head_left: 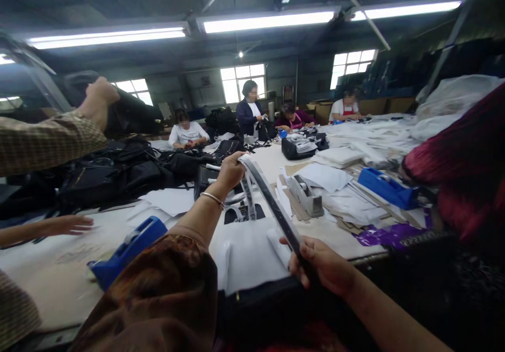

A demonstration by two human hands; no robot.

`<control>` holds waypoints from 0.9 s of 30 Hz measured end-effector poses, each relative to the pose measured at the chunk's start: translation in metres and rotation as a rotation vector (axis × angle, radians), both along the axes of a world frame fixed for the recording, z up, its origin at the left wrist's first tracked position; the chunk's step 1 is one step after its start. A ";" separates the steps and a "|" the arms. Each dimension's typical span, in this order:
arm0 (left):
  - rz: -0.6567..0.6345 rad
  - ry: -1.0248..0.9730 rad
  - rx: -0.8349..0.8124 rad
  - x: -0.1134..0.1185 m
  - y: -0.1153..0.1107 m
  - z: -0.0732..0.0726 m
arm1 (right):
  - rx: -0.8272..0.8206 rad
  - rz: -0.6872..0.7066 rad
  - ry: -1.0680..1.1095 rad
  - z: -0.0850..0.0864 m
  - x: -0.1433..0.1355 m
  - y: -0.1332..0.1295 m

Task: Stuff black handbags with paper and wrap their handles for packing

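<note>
My left hand [232, 171], a bracelet on its wrist, is raised in front of me and closed on one end of a black strap [272, 202]. A whitish wrapping covers part of the strap. Lower and to the right, my right hand [321, 265] grips the strap's other end, so it slants down between the two. Beneath my hands lies a black bag [260, 299] at the table's front edge, with a white sheet [248, 252] over it. A second, narrower strap portion [248, 197] hangs below my left hand.
Blue tape dispensers [128, 249] stand left and right; a grey dispenser [305, 197] is nearer the middle. Black bags [114, 176] pile up at left. Paper sheets [327, 178] cover the right side. A co-worker's plaid sleeve [51, 139] reaches in from the left; several people sit or stand beyond.
</note>
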State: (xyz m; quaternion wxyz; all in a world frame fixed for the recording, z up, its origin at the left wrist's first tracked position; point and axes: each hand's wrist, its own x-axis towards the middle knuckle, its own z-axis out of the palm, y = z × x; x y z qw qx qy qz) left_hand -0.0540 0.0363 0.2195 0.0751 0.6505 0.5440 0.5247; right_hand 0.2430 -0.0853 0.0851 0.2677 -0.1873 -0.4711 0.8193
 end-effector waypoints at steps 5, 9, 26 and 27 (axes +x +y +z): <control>0.097 0.034 -0.035 -0.008 -0.011 0.001 | -0.076 -0.162 -0.099 0.018 -0.018 -0.004; 0.298 0.007 -0.084 -0.008 -0.044 -0.002 | 0.031 -0.243 -0.130 0.039 -0.025 -0.004; 0.055 -0.479 -0.405 0.065 -0.233 -0.067 | 0.886 -0.303 -0.489 0.042 -0.046 -0.047; 0.110 -0.483 -0.370 0.061 -0.234 -0.066 | 0.823 -0.302 -0.484 0.040 -0.043 -0.050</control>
